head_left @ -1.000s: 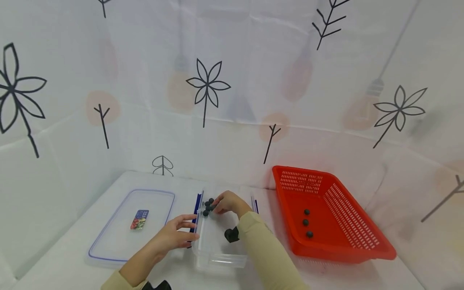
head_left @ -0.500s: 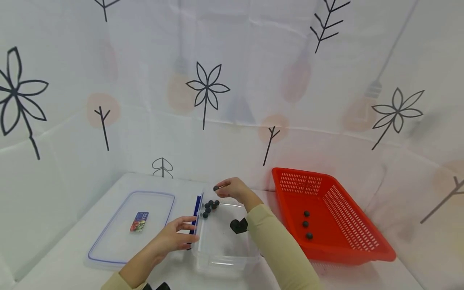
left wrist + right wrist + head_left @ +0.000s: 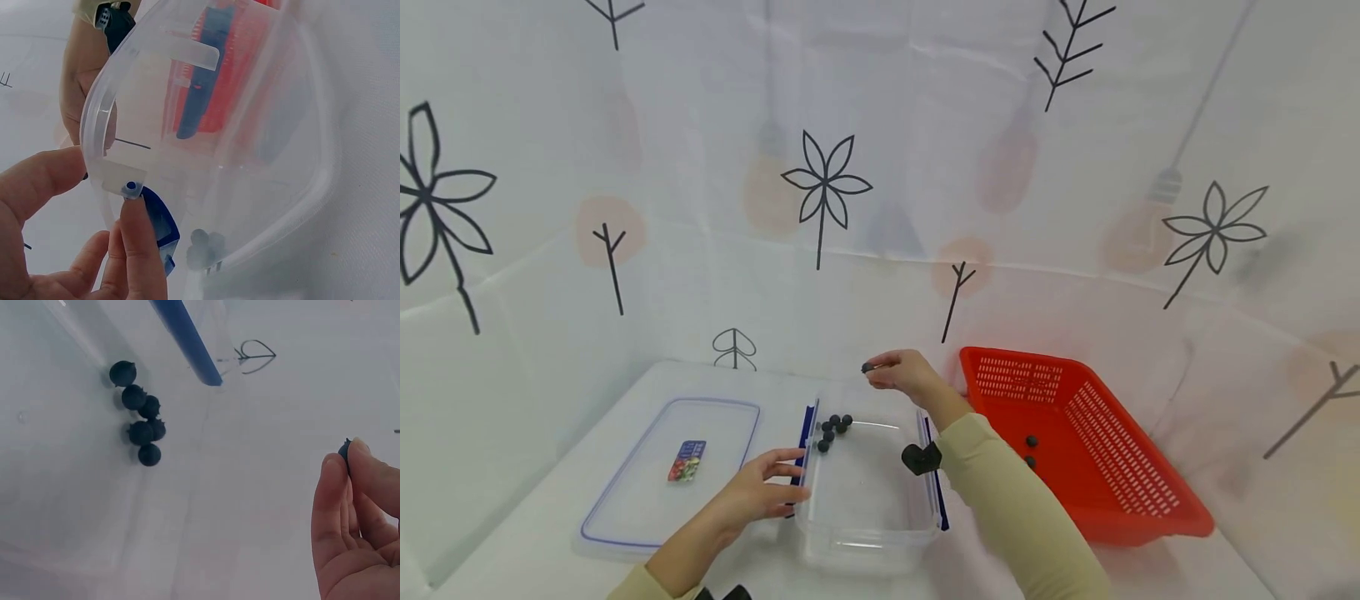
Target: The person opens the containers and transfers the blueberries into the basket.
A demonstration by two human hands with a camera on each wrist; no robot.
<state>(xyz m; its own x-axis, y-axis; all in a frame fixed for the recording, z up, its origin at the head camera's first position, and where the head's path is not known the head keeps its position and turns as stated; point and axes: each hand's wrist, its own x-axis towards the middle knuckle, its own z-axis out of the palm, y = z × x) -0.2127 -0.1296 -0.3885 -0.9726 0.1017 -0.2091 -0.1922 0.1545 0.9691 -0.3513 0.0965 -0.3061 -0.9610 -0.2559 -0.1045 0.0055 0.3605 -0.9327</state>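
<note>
My right hand [image 3: 904,372] pinches a blueberry [image 3: 867,367] between thumb and fingertips, above the far end of a clear plastic box [image 3: 872,537]. In the right wrist view that blueberry [image 3: 344,450] shows its small crown past the fingertips. Several blueberries [image 3: 828,436] lie bunched along the box's left side, and the right wrist view shows this cluster [image 3: 140,432] closely. My left hand [image 3: 752,492] rests its spread, fairly straight fingers against the box's left wall. The left wrist view has a fingertip at the hinge of a blue side clip [image 3: 164,225].
To the right stands a red plastic basket [image 3: 1097,450] with blueberries [image 3: 1032,442] in it, partly hidden by my right sleeve. A clear lid [image 3: 617,517] with a blue seal and a printed label [image 3: 687,461] lies at left. A patterned white sheet [image 3: 880,317] hangs behind.
My right hand has risen out of the box with a blueberry and moved up and to the right, toward the basket. The left hand has stayed at the box wall.
</note>
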